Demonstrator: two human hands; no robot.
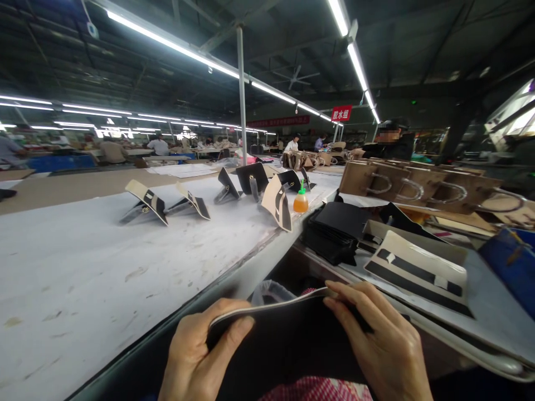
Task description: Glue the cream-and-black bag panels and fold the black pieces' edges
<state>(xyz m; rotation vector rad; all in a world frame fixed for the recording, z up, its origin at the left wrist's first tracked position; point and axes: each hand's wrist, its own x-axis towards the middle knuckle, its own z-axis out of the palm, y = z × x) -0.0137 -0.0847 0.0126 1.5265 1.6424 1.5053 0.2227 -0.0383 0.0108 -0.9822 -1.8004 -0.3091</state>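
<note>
A flat black leather panel with a pale cream edge (288, 340) lies across my lap at the bottom of the view. My left hand (196, 356) grips its left end, thumb pressed along the cream edge. My right hand (384, 345) rests on its right end, fingers curled over the top edge. Both hands are closed on the panel.
A long white worktable (104, 267) runs along my left, with several folded cream-and-black panels (146, 200) standing on it and an orange glue bottle (300, 201). To the right lie a stack of black pieces (334, 228), a striped panel (418, 270) and brown bag pieces with handles (418, 186). Other workers sit far back.
</note>
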